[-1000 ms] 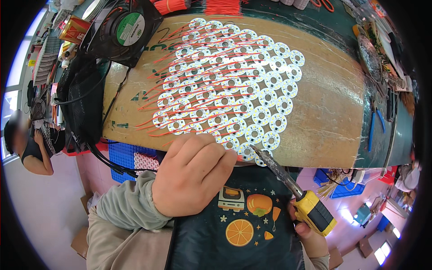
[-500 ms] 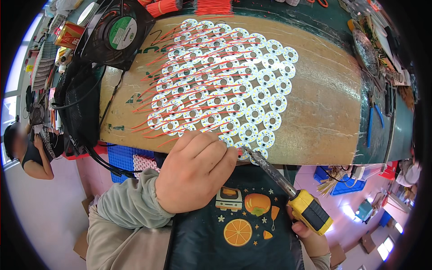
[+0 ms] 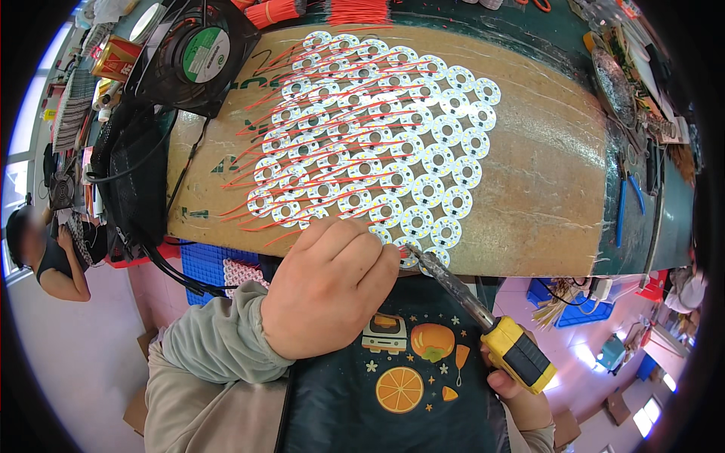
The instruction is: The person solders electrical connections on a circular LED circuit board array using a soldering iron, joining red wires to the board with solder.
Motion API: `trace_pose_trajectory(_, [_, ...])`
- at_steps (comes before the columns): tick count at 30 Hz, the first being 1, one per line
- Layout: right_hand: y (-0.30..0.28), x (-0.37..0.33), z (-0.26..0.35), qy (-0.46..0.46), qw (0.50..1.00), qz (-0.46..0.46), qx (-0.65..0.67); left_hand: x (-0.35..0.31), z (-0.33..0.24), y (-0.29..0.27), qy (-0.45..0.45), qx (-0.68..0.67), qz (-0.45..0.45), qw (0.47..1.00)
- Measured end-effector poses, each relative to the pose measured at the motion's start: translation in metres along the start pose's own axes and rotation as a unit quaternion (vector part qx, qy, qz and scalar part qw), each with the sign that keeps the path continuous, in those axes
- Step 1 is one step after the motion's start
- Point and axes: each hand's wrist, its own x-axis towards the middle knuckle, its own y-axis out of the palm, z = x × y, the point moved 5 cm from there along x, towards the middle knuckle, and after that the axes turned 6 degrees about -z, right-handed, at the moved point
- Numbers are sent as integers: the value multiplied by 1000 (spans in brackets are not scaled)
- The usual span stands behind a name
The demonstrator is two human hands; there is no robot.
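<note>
Lettering (image 3: 195,214) marks board (image 3: 544,166) beside white discs (image 3: 375,149); fan (image 3: 172,72) bears green label (image 3: 208,54)

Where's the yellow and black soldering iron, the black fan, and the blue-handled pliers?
Yellow and black soldering iron (image 3: 517,353): head view, on its handle.
Black fan (image 3: 205,56): head view, on its round label.
Blue-handled pliers (image 3: 621,210): head view, on one handle.

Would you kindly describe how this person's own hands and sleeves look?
The left hand is ungloved, and a loose, wrinkled grey-green sleeve gathers at its wrist. The right hand, partly hidden, also shows no glove; only a small piece of pale greyish cuff appears near the lower edge.
</note>
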Motion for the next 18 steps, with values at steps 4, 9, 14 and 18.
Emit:
trace_pose_trajectory(4, [2,2,1,5,1000,-5,25,0,0,1,-3,-2,4,1000])
trace_pose_trajectory(9, [0,3,3,-4,1000,10,-10,0,0,0,-6,-4,10,1000])
trace_pose_trajectory(14, [4,8,11,44,998,20,-50,0,-1,0,-6,-7,12,1000])
trace_pose_trajectory(18, [6,11,16,18,996,17,-86,1,-1,0,-5,-5,11,1000])
